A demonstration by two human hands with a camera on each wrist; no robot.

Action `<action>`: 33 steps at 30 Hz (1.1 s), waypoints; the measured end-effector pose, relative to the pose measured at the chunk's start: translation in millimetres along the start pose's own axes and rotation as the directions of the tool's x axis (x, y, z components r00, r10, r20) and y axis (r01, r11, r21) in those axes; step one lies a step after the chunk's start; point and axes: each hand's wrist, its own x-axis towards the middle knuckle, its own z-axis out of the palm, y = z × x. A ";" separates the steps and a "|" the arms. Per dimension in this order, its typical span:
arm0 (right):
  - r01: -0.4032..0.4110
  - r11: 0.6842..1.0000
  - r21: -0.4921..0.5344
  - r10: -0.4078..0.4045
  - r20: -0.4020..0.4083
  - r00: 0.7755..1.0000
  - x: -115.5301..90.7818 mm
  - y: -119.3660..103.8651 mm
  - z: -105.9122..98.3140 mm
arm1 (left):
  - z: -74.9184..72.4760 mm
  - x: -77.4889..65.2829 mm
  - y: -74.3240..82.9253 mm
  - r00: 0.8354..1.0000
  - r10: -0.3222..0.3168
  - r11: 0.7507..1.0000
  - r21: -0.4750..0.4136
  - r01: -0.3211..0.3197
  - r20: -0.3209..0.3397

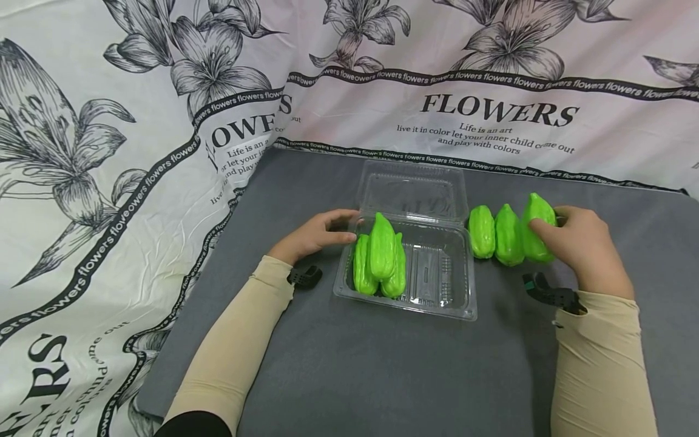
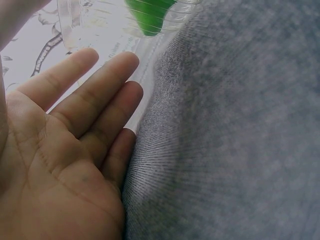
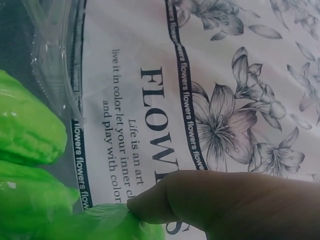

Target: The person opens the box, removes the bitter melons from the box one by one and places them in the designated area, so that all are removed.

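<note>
My right hand (image 1: 587,243) pinches a bright green, ridged pepper (image 1: 536,212) at the right end of a short row. In the right wrist view the thumb (image 3: 170,200) presses on its glossy side (image 3: 105,224). Two similar peppers (image 1: 508,235) lie just left of it, beside an open clear plastic box (image 1: 431,273). Inside the box's left half are three green peppers (image 1: 382,249), one lying on top of the others. My left hand (image 1: 317,233) is at the box's left wall, fingertips right at the rim; its fingers (image 2: 95,100) are straight and hold nothing.
The box's clear lid (image 1: 415,188) is folded back toward the rear. A grey cloth (image 1: 382,376) covers the table. White flower-print fabric (image 1: 349,115) rises behind it and along the left side. Dark camera straps (image 1: 551,294) sit on both wrists.
</note>
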 end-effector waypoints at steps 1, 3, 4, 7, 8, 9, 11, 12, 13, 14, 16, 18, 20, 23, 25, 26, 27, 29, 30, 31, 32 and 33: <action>-0.003 1.000 0.000 0.003 0.005 1.000 0.3 0.7 0.0 | 0.0 0.1 -0.2 1.000 0.001 1.000 0.000 -0.001 0.001; -0.007 1.000 -0.001 0.007 0.010 1.000 1.3 2.3 0.5 | -0.1 0.2 -0.3 1.000 0.001 1.000 0.002 -0.001 0.001; -0.009 1.000 -0.001 0.009 0.013 1.000 1.7 3.1 0.6 | -0.1 0.1 -0.2 1.000 0.001 1.000 0.003 -0.001 0.000; -0.015 1.000 -0.002 0.015 0.018 1.000 2.7 5.1 1.5 | -0.1 0.0 0.2 1.000 0.000 1.000 0.002 0.000 0.002; -0.017 1.000 -0.002 0.017 0.020 1.000 3.1 5.9 1.8 | 0.0 -0.1 0.5 1.000 0.000 1.000 0.001 0.000 0.003; -0.018 1.000 -0.003 0.018 0.021 1.000 3.5 6.6 2.2 | 0.0 -0.2 0.8 1.000 0.000 1.000 0.001 0.000 0.004; -0.021 1.000 -0.003 0.021 0.025 0.999 4.2 7.9 2.8 | 0.1 0.0 0.7 1.000 0.001 1.000 0.001 -0.001 0.005; -0.023 1.000 -0.003 0.023 0.027 0.999 4.5 8.4 3.1 | 0.2 0.0 0.7 1.000 0.003 1.000 0.000 -0.003 0.005; -0.025 1.000 -0.003 0.025 0.028 0.999 4.9 8.8 3.3 | 0.2 0.2 0.7 1.000 0.003 1.000 -0.001 -0.003 0.006; -0.027 1.000 -0.003 0.027 0.029 0.999 5.3 9.1 3.5 | 0.3 0.3 0.6 1.000 0.004 1.000 -0.001 -0.004 0.005; -0.032 0.999 -0.004 0.032 0.028 0.999 6.0 9.6 3.8 | 0.3 0.6 0.2 1.000 0.004 1.000 0.000 -0.004 0.003; -0.040 0.999 -0.006 0.040 0.027 0.999 6.6 10.0 4.1 | 0.3 0.7 -0.1 1.000 0.002 1.000 0.000 -0.002 0.001; -0.046 0.999 -0.008 0.046 0.025 0.999 7.3 11.2 4.6 | 0.3 0.6 -0.4 1.000 0.001 1.000 0.000 -0.001 -0.001; -0.049 0.999 -0.011 0.049 0.023 0.999 8.5 13.4 5.5 | 0.5 0.2 -0.2 1.000 0.001 1.000 -0.004 -0.001 -0.001; -0.047 0.999 -0.013 0.047 0.024 0.999 9.4 15.2 6.1 | 0.4 0.1 0.0 1.000 0.004 1.000 -0.006 -0.004 -0.001; -0.045 0.999 -0.012 0.046 0.025 0.999 9.9 15.8 6.5 | 0.5 -0.1 0.3 1.000 0.003 1.000 -0.005 -0.003 -0.002; -0.043 0.999 -0.013 0.043 0.026 0.999 10.2 16.3 6.9 | 0.4 0.1 0.2 1.000 0.003 1.000 -0.005 -0.003 -0.002; -0.042 0.999 -0.016 0.043 0.028 0.999 10.9 17.1 7.8 | 0.5 -0.1 0.7 1.000 0.002 1.000 0.001 -0.002 -0.004; -0.042 0.999 -0.015 0.042 0.029 0.999 11.2 17.7 8.3 | 0.5 -0.2 0.9 1.000 0.001 1.000 0.003 -0.001 -0.003; -0.040 0.999 -0.015 0.041 0.027 0.999 11.5 18.0 8.9 | 0.6 -0.2 1.1 1.000 0.000 1.000 0.006 0.000 -0.004; -0.040 0.999 -0.016 0.041 0.027 0.999 11.7 18.3 9.5 | 0.6 -0.4 1.2 1.000 -0.001 1.000 0.007 0.001 -0.005; -0.039 0.999 -0.017 0.039 0.026 0.999 12.0 18.9 9.8 | 0.5 -0.3 1.1 1.000 -0.002 1.000 0.007 0.002 -0.004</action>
